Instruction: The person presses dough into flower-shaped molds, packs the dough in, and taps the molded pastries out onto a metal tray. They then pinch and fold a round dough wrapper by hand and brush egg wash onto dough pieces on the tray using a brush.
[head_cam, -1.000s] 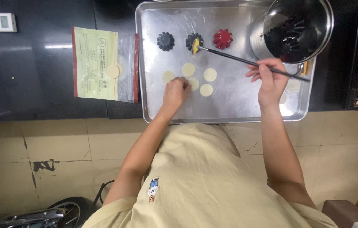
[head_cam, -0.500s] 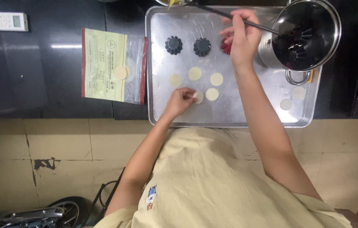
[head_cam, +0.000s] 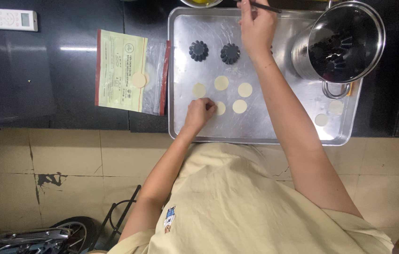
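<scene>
Right hand (head_cam: 256, 28) pinches a thin stick (head_cam: 265, 7) above the tray (head_cam: 180, 70); keep it steady. Left hand (head_cam: 200, 113), curled, presses 1 dough disc (head_cam: 220, 108).

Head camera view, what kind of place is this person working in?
Probably a home kitchen set up for baking: a metal baking tray on a dark countertop, small fluted moulds, pale dough rounds, and a steel pot.

A home kitchen is shown: a dark bench (head_cam: 67, 70) carries a metal baking tray (head_cam: 180, 127) laid with dough rounds (head_cam: 221, 83) and fluted moulds (head_cam: 198, 50), a steel pot (head_cam: 340, 42) stands beside them, and worn beige tiles (head_cam: 44, 174) are seen below.
</scene>
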The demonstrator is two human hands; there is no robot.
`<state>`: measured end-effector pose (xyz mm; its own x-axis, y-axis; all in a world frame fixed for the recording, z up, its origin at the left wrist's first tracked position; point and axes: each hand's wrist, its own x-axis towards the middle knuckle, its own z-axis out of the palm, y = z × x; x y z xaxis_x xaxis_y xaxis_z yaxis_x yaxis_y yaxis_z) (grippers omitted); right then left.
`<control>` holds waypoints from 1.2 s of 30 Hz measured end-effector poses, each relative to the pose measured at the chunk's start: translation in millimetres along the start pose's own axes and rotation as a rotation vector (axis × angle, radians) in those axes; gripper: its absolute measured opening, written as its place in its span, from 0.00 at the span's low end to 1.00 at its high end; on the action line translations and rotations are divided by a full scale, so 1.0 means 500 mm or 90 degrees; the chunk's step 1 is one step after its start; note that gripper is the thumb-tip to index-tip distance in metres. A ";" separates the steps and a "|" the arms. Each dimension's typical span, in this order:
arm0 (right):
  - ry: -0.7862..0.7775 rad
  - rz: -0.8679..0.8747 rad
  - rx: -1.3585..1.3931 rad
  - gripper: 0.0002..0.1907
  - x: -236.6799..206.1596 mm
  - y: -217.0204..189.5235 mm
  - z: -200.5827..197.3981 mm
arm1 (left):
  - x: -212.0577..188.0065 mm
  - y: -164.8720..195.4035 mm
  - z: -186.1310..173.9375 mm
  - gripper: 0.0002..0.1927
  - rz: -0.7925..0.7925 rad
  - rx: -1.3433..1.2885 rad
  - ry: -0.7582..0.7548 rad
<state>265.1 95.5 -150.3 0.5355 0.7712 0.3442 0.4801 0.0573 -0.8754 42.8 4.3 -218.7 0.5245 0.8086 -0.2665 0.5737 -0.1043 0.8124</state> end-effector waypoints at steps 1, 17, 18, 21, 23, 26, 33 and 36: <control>0.004 -0.002 -0.005 0.11 0.002 0.001 -0.002 | 0.002 -0.001 0.001 0.08 -0.006 0.003 0.004; -0.159 0.204 0.186 0.05 -0.355 0.031 -0.341 | 0.009 -0.070 0.022 0.07 -0.050 0.007 0.010; -0.161 0.258 0.194 0.06 -0.380 0.032 -0.347 | 0.007 -0.074 0.025 0.07 -0.053 -0.001 0.009; -0.194 0.262 0.199 0.07 -0.420 0.041 -0.333 | 0.009 -0.087 0.026 0.07 -0.036 -0.028 0.026; -0.219 0.289 0.160 0.07 -0.430 0.040 -0.321 | 0.011 -0.093 0.027 0.07 -0.048 -0.021 0.014; -0.239 0.257 0.101 0.07 -0.440 0.043 -0.332 | 0.012 -0.097 0.028 0.07 -0.050 -0.015 0.014; -0.165 0.222 0.144 0.07 -0.446 0.029 -0.360 | 0.007 -0.095 0.029 0.07 -0.061 -0.021 0.014; -0.250 0.184 0.074 0.07 -0.448 0.031 -0.325 | 0.007 -0.094 0.028 0.06 -0.056 -0.020 0.019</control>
<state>265.6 -179.4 -185.8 0.3218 0.9454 -0.0522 0.2588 -0.1409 -0.9556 26.5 3.9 -265.0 0.4540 0.8309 -0.3219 0.5965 -0.0151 0.8024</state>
